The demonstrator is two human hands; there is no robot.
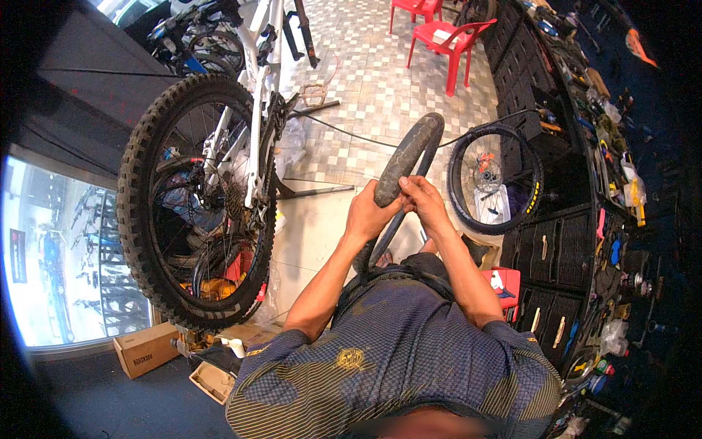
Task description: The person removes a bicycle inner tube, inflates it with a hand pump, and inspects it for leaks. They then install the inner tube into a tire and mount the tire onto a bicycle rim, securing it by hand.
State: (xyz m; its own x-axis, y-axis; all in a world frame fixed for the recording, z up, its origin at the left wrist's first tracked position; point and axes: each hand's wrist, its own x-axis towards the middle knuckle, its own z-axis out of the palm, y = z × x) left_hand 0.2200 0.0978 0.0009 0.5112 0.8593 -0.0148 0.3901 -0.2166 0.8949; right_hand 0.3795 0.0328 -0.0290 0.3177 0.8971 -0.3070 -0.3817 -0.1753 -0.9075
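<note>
In front of my torso I hold a puffed-up black inner tube (411, 150), its surface greyed with dust. The loop stands upright, with its lower part hanging close to my waist. My left hand (368, 214) is closed around the tube's near side. Beside it, my right hand (426, 205) pinches the tube between thumb and fingers. The fingertips of both hands are close together, and the exact spot they press is partly hidden.
On my left is a white bicycle (256, 110) with a knobby rear wheel (139, 183). Another wheel (537, 183) leans against black drawers (556, 249) at right. Red plastic chairs (450, 47) are farther ahead. A cardboard box (148, 351) sits lower left; tools line the right bench.
</note>
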